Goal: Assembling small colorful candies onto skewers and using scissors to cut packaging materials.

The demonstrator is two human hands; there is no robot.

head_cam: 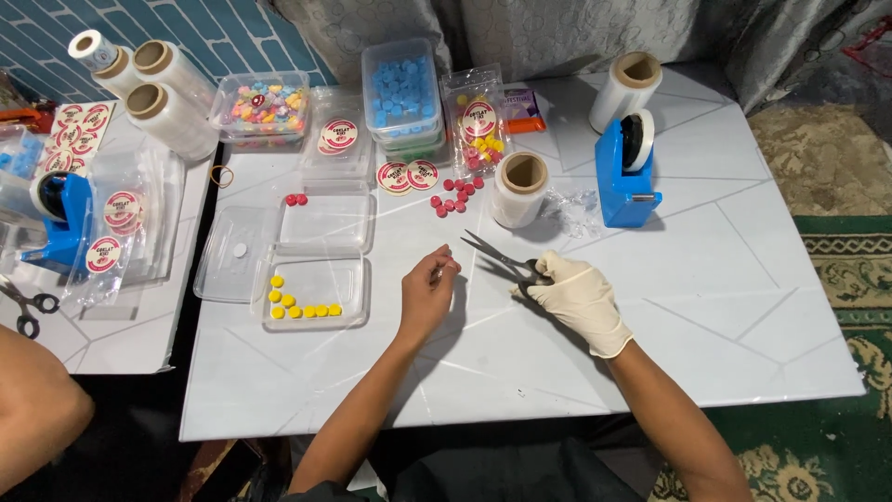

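My right hand (pixel 578 299), in a white glove, grips a pair of scissors (pixel 502 257) whose open blades point up and to the left. My bare left hand (pixel 427 296) sits just left of the blades with fingertips pinched together; what it pinches is too small to tell. Both hands hover over the white table (pixel 706 316). A clear tray with yellow candies (pixel 316 293) lies to the left of my left hand. Loose red candies (pixel 455 197) lie beyond the hands.
A small roll of clear wrap (pixel 520 190) and a blue tape dispenser (pixel 624 175) stand behind the scissors. Boxes of blue (pixel 401 93) and mixed candies (pixel 262 107), round stickers (pixel 407 176), empty clear trays (pixel 325 221) and larger wrap rolls (pixel 167 112) fill the back. Another person's arm (pixel 37 409) is at the lower left.
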